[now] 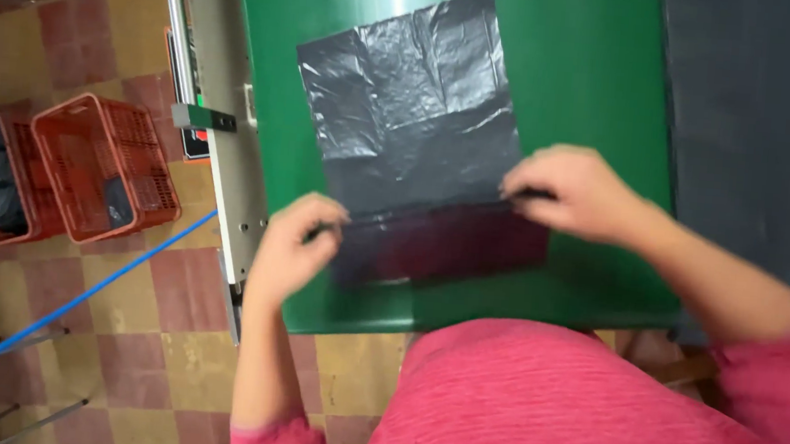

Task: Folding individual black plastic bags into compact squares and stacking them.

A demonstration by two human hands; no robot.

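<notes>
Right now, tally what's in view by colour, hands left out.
Black: 1 plastic bag pinched by the left hand and right hand, plus 1 dark sheet at the right edge
Green: 1 table
Red: 2 crates
Blue: 1 hose
Total: 6

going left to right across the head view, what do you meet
orange plastic crates → blue hose on the floor → grey metal machine rail → left hand → black plastic bag on the green table → right hand
</notes>
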